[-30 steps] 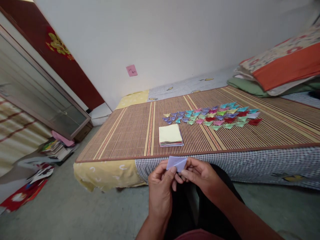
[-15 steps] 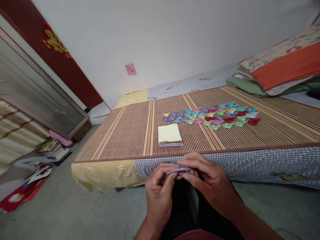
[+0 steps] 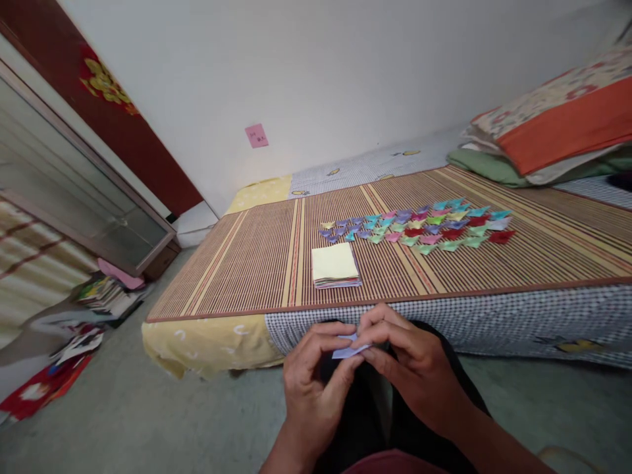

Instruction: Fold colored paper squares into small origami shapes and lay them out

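Note:
Between my two hands, just in front of the bed's edge, is a small folded piece of lilac paper (image 3: 348,352). My left hand (image 3: 316,375) pinches its left side between thumb and fingers. On its right side, the thumb and fingers of my right hand (image 3: 409,355) close on the paper. Fingers cover part of it, so its full shape is hidden. Beyond my hands, a stack of square paper sheets (image 3: 334,262), pale yellow on top, lies on the striped mat (image 3: 257,263). Behind it to the right are rows of small folded paper pieces (image 3: 417,227) in many colours.
The mat covers a bed with a checked sheet (image 3: 518,322) hanging over its front. Folded bedding (image 3: 557,138) is piled at the back right. A glass-fronted cabinet (image 3: 83,158) stands at the left, with books (image 3: 106,296) low beside it.
The lilac paper has tilted, so more of its flat face shows now. My fingers have shifted on it, and the right-hand fingers are more bent.

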`<control>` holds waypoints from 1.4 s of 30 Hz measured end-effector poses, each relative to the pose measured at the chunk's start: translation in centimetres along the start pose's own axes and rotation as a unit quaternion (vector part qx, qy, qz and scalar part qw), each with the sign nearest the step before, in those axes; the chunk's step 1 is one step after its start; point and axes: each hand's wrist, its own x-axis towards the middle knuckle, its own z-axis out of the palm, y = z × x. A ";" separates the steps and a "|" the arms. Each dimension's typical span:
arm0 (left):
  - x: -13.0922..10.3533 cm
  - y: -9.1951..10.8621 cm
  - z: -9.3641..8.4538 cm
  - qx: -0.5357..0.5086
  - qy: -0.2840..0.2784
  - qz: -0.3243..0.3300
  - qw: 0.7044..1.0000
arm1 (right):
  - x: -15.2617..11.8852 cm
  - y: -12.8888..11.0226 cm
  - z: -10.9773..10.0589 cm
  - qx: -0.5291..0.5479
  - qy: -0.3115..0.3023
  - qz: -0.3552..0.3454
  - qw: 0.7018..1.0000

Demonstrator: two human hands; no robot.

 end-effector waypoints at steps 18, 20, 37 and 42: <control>0.0 0.1 -0.2 0.013 0.006 -0.018 1.000 | 0.4 0.1 -0.2 0.066 0.006 0.088 0.994; 0.0 0.1 -0.2 0.034 0.021 -0.012 0.999 | 0.3 0.1 0.2 0.064 0.017 0.084 0.994; 0.7 1.1 1.8 -0.208 0.131 -0.225 0.943 | 0.2 0.7 0.5 0.002 0.118 0.020 0.993; 0.7 1.1 1.8 -0.192 0.125 -0.205 0.952 | 0.2 0.8 0.6 0.010 0.119 0.027 0.992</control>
